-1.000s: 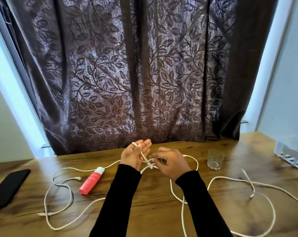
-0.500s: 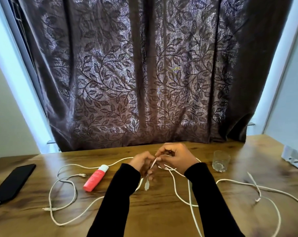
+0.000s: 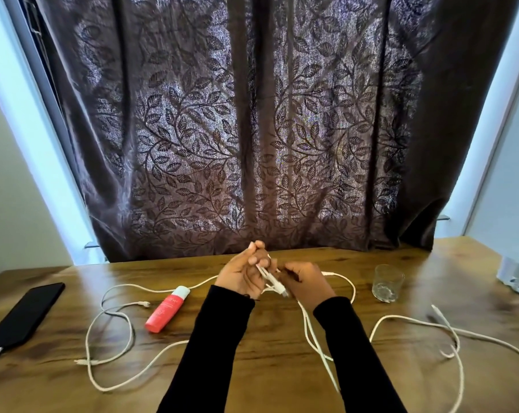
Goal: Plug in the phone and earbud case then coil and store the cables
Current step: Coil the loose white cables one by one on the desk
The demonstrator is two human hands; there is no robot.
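Above the middle of the wooden table (image 3: 261,380), my left hand (image 3: 240,277) holds a few turns of a white cable (image 3: 270,278) wound around its fingers. My right hand (image 3: 307,283) pinches the same cable just to the right of that bundle. From the hands the cable falls and trails toward me along my right sleeve. A second white cable (image 3: 109,338) lies in loose loops on the left. A third white cable (image 3: 425,326) sprawls on the right. A black phone (image 3: 22,317) lies flat at the far left with a white plug at its near end.
A red tube with a white cap (image 3: 167,310) lies left of my hands. An empty drinking glass (image 3: 388,283) stands to the right. A white slotted object (image 3: 517,278) sits at the right edge. A dark patterned curtain (image 3: 252,129) hangs behind the table.
My left hand has risen and turned its fingers upward with cable turns around them. My right hand has shifted right and lower, still on the cable. The view has drifted slightly.
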